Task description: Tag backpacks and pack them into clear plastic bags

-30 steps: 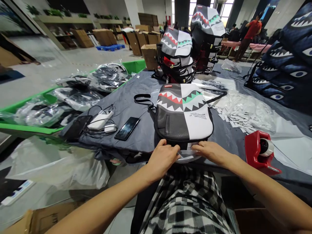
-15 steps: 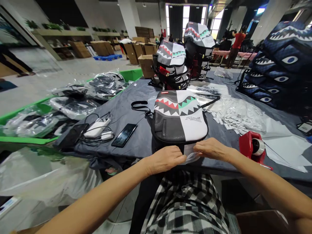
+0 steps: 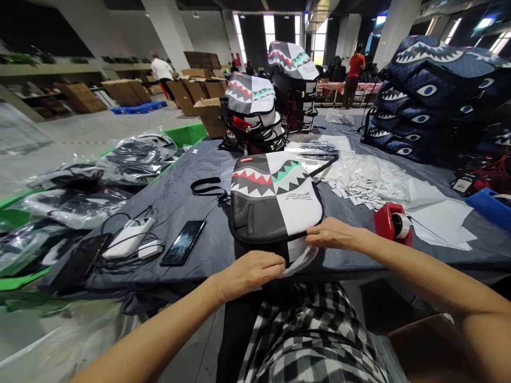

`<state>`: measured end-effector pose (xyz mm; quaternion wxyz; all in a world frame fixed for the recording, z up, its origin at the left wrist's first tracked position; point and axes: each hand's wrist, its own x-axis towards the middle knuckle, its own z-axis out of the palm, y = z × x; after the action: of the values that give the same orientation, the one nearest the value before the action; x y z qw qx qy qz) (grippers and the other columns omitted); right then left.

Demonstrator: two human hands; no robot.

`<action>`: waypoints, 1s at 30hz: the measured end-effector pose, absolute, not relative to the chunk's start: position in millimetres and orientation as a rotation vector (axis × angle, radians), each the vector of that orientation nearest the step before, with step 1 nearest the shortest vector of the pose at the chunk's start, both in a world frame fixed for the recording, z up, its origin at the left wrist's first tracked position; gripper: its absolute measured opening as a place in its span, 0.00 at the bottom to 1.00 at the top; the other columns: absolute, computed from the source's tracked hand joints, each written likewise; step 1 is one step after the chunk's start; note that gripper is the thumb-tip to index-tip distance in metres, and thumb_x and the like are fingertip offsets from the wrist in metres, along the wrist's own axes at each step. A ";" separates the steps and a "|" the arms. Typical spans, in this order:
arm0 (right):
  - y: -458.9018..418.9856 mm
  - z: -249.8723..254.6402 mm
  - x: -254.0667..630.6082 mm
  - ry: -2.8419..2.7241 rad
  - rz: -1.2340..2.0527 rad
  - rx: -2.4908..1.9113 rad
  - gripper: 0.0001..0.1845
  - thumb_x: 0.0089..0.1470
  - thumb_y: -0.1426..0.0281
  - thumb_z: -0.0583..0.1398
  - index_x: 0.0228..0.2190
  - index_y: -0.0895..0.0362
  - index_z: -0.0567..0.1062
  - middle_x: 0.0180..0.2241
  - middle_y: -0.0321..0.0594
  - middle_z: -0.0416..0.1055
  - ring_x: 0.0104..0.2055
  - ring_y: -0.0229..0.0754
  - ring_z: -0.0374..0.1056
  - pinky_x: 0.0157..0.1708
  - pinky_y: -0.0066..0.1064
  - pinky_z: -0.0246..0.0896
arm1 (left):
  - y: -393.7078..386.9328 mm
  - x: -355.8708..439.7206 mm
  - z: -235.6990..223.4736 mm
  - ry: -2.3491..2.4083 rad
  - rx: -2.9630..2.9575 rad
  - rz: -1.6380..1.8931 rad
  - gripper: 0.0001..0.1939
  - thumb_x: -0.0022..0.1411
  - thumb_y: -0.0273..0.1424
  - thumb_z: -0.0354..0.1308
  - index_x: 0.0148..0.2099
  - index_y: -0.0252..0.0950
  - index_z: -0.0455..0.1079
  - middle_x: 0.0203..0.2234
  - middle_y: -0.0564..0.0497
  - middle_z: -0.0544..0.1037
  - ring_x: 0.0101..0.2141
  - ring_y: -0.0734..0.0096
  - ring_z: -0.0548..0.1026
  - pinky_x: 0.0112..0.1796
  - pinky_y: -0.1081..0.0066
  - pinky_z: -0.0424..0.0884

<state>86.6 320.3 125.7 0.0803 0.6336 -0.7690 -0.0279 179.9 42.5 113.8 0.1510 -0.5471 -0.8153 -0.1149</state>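
The backpack lies front panel up on the grey cloth-covered table. Its red label is too small to read; the black lettering is inverted and blurred. Panels are grained dark grey and smooth white, with zigzag teeth. The left hand and right hand each pinch a translucent film, apparently plastic, at the lower edge. The bag's underside is hidden.
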 end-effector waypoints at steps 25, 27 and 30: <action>325.7 127.1 94.1 -2.498 0.160 1.938 0.04 0.61 0.77 0.59 0.37 0.58 0.74 0.33 0.38 0.73 0.31 0.35 0.68 0.29 0.26 0.53 | 31.4 178.8 87.0 -2.034 -1.259 -0.241 0.08 0.73 0.29 0.49 0.38 0.35 0.65 0.18 0.58 0.68 0.18 0.77 0.66 0.23 0.73 0.61; 319.9 123.5 97.0 -2.415 0.007 1.862 0.08 0.61 0.80 0.56 0.32 0.58 0.72 0.29 0.38 0.71 0.29 0.36 0.65 0.29 0.28 0.52 | 30.3 181.9 81.1 -2.104 -1.177 -0.329 0.11 0.74 0.34 0.48 0.39 0.35 0.65 0.19 0.58 0.70 0.19 0.77 0.68 0.24 0.74 0.63; 314.5 128.8 97.5 -2.232 -0.079 1.798 0.12 0.62 0.81 0.52 0.32 0.58 0.71 0.29 0.38 0.70 0.29 0.37 0.63 0.31 0.30 0.52 | 28.8 185.6 74.3 -2.186 -1.096 -0.433 0.13 0.73 0.37 0.50 0.37 0.36 0.65 0.19 0.58 0.71 0.20 0.78 0.69 0.25 0.75 0.63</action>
<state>97.5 314.5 128.8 0.1367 0.6212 -0.7712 -0.0273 185.6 28.8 74.3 0.3233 -0.4176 -0.8329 -0.1651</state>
